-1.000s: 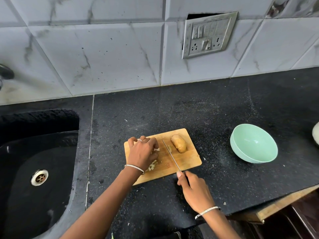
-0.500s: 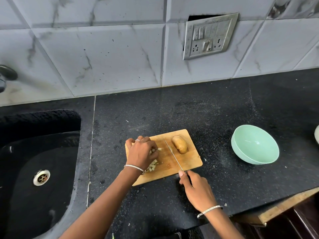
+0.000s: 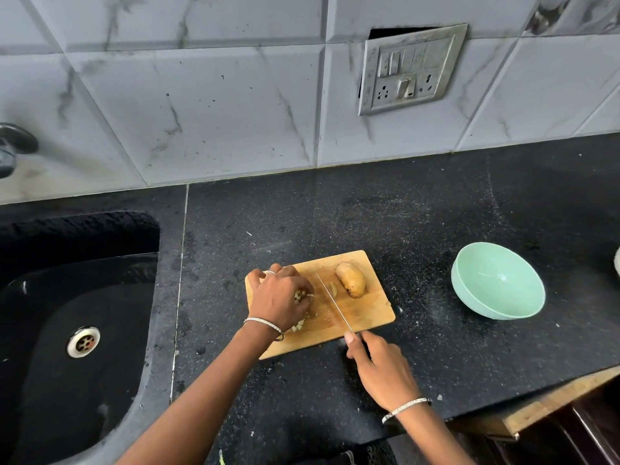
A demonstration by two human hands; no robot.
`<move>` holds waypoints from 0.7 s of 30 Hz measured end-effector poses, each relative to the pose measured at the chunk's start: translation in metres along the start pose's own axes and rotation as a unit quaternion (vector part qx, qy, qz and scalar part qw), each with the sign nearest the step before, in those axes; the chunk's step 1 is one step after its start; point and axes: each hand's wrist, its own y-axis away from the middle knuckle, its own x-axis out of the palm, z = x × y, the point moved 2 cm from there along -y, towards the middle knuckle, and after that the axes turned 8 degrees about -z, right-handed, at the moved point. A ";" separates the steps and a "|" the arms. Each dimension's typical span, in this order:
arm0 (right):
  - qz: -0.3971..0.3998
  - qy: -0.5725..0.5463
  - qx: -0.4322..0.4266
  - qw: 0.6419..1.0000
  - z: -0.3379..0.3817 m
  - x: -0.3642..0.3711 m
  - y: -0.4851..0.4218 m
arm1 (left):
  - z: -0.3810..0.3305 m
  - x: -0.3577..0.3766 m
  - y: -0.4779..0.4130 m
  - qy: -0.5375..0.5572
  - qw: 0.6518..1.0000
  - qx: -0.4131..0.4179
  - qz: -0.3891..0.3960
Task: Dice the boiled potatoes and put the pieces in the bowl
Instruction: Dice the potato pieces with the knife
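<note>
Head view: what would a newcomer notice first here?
The wooden cutting board at the centre of the black counter draws the eye: the left hand curls over potato pieces, and the right hand holds a knife beside them. A whole potato lies at the board's far right, and a mint-green bowl stands empty further right.

Single view, head-worn, wide-angle. It looks forward and steeply down from the near side of the counter (image 3: 436, 213), facing the tiled wall (image 3: 201, 112) on the far side.

Range is close. Both forearms enter from the near edge, with the left hand (image 3: 280, 300) and right hand (image 3: 382, 370) just below centre. The cutting board (image 3: 365, 313), with potato pieces (image 3: 299, 294) and knife (image 3: 332, 302), sits near frame centre.

The field reaches the sink (image 3: 50, 297) at left, the bowl (image 3: 496, 283) at right and the switch plate (image 3: 411, 68) high on the far wall. The wall-counter line bows toward the frame edges.
</note>
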 end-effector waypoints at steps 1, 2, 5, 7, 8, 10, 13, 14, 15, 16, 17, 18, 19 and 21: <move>0.001 -0.001 0.000 1.000 0.000 0.000 0.000 | 0.000 0.001 -0.001 -0.001 1.000 -0.001 -0.002; 0.002 -0.001 0.000 1.000 0.000 0.000 0.000 | 0.000 0.001 -0.001 0.000 1.000 -0.002 -0.003; 0.009 -0.004 -0.006 1.000 0.004 -0.001 0.002 | 0.000 0.005 0.000 0.002 1.000 0.003 -0.006; 0.011 -0.009 -0.011 1.000 0.007 -0.003 0.005 | 0.000 0.008 0.001 0.005 1.000 0.003 -0.020; 0.010 -0.011 -0.013 1.000 0.008 -0.003 0.006 | -0.001 0.009 0.002 0.008 1.000 -0.003 -0.028; 0.008 -0.014 -0.016 1.000 0.009 -0.002 0.007 | 0.000 0.011 0.004 0.025 0.998 -0.018 -0.046; 0.004 -0.015 -0.012 1.000 0.008 -0.002 0.006 | 0.000 0.011 0.004 0.045 0.997 -0.026 -0.063; 0.004 -0.014 -0.010 1.000 0.009 -0.003 0.005 | 0.000 0.010 0.004 0.050 0.996 -0.025 -0.063; 0.004 -0.013 -0.008 1.000 0.009 -0.003 0.004 | 0.001 0.010 0.003 0.054 0.996 -0.023 -0.063; 0.005 -0.013 -0.007 1.000 0.010 -0.004 0.003 | 0.001 0.011 0.002 0.057 0.996 -0.022 -0.063; 0.004 -0.014 -0.006 1.000 0.010 -0.004 0.003 | 0.002 0.012 0.002 0.060 0.996 -0.020 -0.062; 0.003 -0.015 -0.005 1.000 0.010 -0.005 0.002 | 0.002 0.013 0.001 0.064 0.996 -0.019 -0.061; 0.001 -0.017 -0.004 1.000 0.010 -0.005 0.001 | 0.003 0.014 0.001 0.070 0.995 -0.018 -0.062; -0.001 -0.018 0.000 1.000 0.010 -0.006 0.000 | 0.003 0.016 0.001 0.085 0.994 -0.021 -0.064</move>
